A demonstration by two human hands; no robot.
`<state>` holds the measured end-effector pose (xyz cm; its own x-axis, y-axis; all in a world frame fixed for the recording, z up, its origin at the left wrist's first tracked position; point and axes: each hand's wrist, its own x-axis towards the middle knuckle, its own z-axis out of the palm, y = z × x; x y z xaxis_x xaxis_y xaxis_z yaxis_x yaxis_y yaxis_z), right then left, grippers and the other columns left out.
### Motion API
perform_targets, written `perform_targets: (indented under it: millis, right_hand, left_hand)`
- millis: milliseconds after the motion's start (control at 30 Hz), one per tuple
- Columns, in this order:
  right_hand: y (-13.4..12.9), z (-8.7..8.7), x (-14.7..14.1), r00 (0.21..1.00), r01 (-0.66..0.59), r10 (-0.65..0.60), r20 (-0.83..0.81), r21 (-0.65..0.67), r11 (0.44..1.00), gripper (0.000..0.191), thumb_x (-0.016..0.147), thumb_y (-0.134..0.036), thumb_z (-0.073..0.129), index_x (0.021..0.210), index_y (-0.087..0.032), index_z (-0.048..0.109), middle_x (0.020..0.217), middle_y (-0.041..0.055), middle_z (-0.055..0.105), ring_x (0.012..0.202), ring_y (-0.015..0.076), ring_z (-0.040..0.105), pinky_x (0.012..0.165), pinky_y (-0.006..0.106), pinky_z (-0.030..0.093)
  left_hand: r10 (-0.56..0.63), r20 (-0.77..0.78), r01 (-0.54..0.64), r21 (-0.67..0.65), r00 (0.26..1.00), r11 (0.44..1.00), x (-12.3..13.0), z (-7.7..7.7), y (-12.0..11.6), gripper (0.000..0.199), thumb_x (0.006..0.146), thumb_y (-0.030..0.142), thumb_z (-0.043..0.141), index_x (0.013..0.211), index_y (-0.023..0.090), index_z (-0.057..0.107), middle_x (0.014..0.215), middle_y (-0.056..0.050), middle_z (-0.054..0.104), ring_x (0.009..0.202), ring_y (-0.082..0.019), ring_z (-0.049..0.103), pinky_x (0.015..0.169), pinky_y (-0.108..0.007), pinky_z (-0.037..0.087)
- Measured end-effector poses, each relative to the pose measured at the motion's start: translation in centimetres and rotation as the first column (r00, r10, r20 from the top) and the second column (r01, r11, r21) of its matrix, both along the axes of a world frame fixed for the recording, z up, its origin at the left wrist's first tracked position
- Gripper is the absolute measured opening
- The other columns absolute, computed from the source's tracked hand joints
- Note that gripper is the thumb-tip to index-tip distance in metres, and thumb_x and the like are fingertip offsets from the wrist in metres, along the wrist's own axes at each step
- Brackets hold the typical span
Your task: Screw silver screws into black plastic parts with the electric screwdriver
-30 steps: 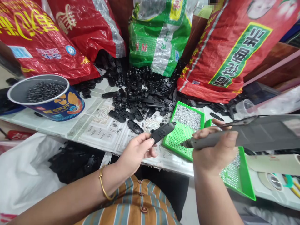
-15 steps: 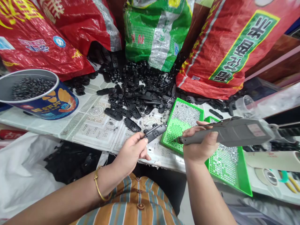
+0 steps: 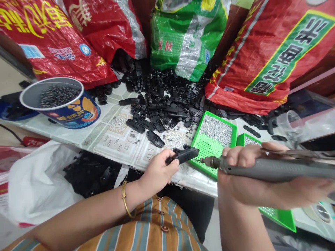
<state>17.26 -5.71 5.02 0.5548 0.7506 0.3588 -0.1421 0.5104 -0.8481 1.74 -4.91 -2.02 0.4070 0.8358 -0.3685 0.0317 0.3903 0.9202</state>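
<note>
My left hand [image 3: 159, 170] pinches a small black plastic part [image 3: 186, 154] with rounded ends and little wheel-like pieces along its far edge. Wrapped around a grey electric screwdriver [image 3: 277, 169] is my right hand [image 3: 243, 177], holding it level with the tip pointing left. The tip lies just right of the black part, above the rim of the green perforated tray [image 3: 195, 137]; I cannot tell whether it touches the part. Silvery screws [image 3: 216, 129] fill the far half of this tray.
Loose black plastic parts [image 3: 167, 104] are heaped behind my hands. A blue tub [image 3: 78, 111] of small dark pieces stands at left. Red [image 3: 91, 69] and green [image 3: 167, 48] sacks line the back. A second green tray [image 3: 285, 219] lies right, partly behind my right arm.
My right hand has brought the screwdriver nearer the camera and lower, its tip now by the black part. My left hand has tilted the part. The whole view has shifted slightly.
</note>
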Motion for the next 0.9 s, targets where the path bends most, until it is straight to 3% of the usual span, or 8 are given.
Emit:
perform_targets:
  millis: [100,300,667,900]
  right_hand:
    - [-0.1,0.8,-1.5,0.994,-0.108,0.108,-0.013,0.008,0.994,0.041,0.068,-0.063,0.051,0.074,-0.024,0.057,0.042,-0.0057,0.046,0.033,0.0114,0.042,0.038,0.027,0.035]
    - [0.7,-0.2,-2.3,0.987,-0.157,0.158,-0.02,0.036,0.987,0.043,0.069,-0.063,0.047,0.074,-0.022,0.057,0.042,-0.0058,0.048,0.031,0.0121,0.042,0.035,0.028,0.035]
    - [0.7,-0.7,-2.3,0.98,-0.186,0.186,-0.07,-0.001,0.982,0.045,0.067,-0.063,0.047,0.077,-0.021,0.058,0.04,-0.0051,0.048,0.031,0.0129,0.042,0.036,0.028,0.033]
    - [0.6,-0.9,-2.5,0.98,-0.196,0.197,-0.014,0.022,0.98,0.044,0.07,-0.061,0.047,0.079,-0.02,0.058,0.042,-0.0046,0.049,0.032,0.0141,0.044,0.036,0.029,0.035]
  left_hand:
    - [-0.015,0.019,0.015,-0.011,1.0,1.0,0.1,-0.1,-0.2,0.01,0.08,0.028,0.048,0.077,0.019,0.046,0.04,0.01,0.038,0.033,-0.006,0.037,0.037,-0.016,0.03]
    - [-0.021,0.024,0.022,-0.018,0.999,1.0,0.1,-0.7,-0.4,0.01,0.08,0.028,0.048,0.079,0.019,0.046,0.04,0.011,0.038,0.033,-0.005,0.037,0.037,-0.015,0.029]
    - [-0.029,0.003,0.029,-0.028,1.0,0.999,0.1,-0.9,-0.6,0.009,0.08,0.029,0.047,0.078,0.02,0.044,0.041,0.012,0.036,0.031,-0.005,0.036,0.034,-0.015,0.028]
    - [-0.049,-0.023,0.048,-0.045,0.999,0.998,0.4,-0.8,-0.5,0.009,0.079,0.029,0.047,0.077,0.02,0.044,0.043,0.011,0.037,0.032,-0.006,0.036,0.035,-0.016,0.028]
